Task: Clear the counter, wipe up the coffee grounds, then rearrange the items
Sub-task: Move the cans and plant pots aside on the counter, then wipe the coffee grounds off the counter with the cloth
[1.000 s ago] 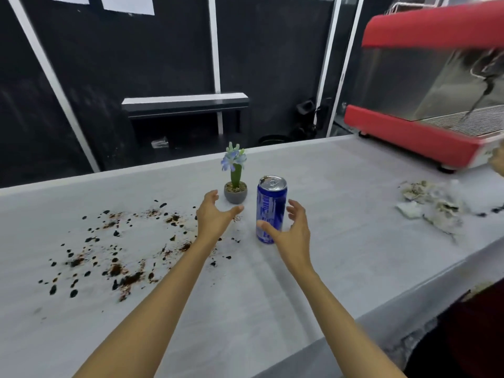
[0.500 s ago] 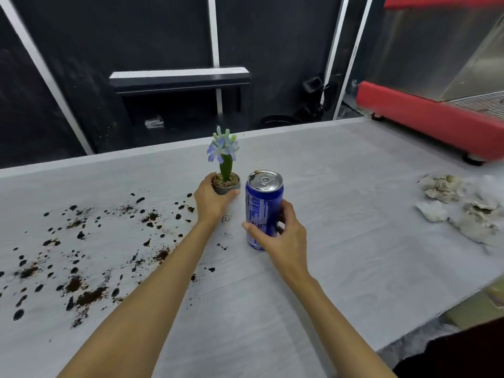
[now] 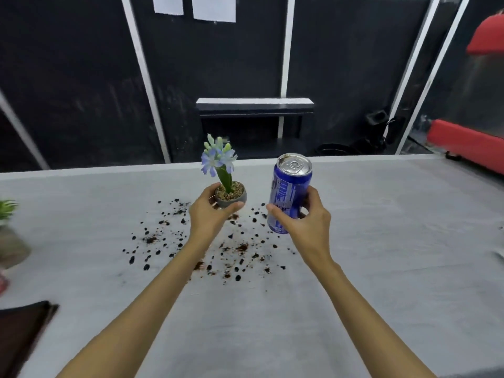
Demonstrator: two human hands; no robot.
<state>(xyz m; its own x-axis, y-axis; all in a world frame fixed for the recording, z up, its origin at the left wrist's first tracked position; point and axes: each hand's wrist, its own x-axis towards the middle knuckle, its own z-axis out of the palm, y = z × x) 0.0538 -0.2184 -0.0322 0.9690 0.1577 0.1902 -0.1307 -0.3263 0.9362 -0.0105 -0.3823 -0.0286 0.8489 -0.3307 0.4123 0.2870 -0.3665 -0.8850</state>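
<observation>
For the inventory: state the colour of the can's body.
The can is blue with white print; head view.

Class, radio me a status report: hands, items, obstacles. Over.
Left hand grips flower pot. Right hand grips blue can, tilted. Coffee grounds unwiped on counter beneath.

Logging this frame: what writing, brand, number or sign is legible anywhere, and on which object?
No text can be read.
Blue metal drink can, held by the right hand: a block of white print, too blurred to read.
Two white paper sheets on the dark wall: no print visible.
Small grey flower pot, held by the left hand: no label showing.
Red machine at the right edge: no marking visible.
</observation>
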